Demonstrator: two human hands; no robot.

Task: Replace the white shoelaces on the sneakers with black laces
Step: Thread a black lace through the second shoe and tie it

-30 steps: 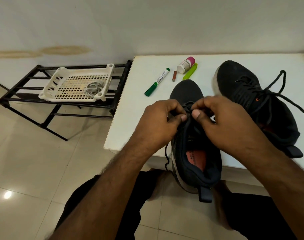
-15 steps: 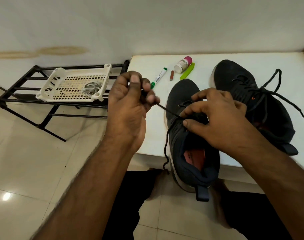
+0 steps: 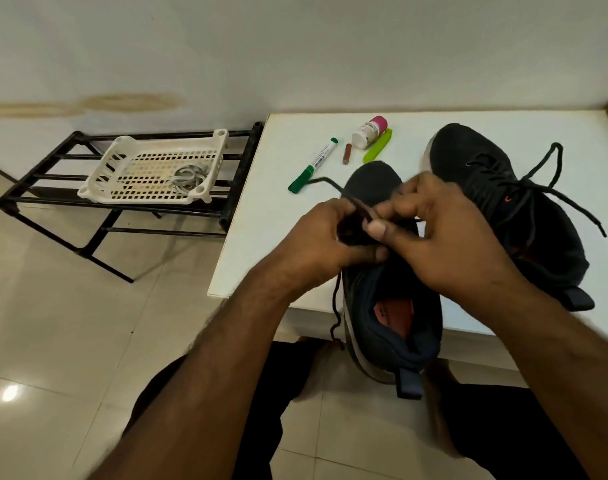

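Working over the eyelet rows of the near sneaker (image 3: pixel 392 306), both hands meet at the middle of the shoe, which lies on the front edge of the white table (image 3: pixel 261 220) with its toe pointing away from the person and its heel overhanging toward the lap. The left hand (image 3: pixel 323 237) has its fingers curled in on the black lace (image 3: pixel 333 183) just where it leaves the shoe; the right hand (image 3: pixel 444 230) faces it with thumb and forefinger brought together on the same bundle, though which strand each finger pinches cannot be told — the fingers cover the eyelets. One free end of the lace runs up and to the left from the left hand, toward the green marker (image 3: pixel 313 164); the other hangs down off the table edge beside the shoe's left flank. The shoe's long axis therefore runs straight between the two forearms, and the lace crosses it. Judged from this, the left hand is nearer the upper free end. The second sneaker (image 3: pixel 503 202), to the right, appears fully laced in black. The white laces (image 3: pixel 186 178) lie in the basket (image 3: pixel 122 157) on the rack (image 3: pixel 36 188).
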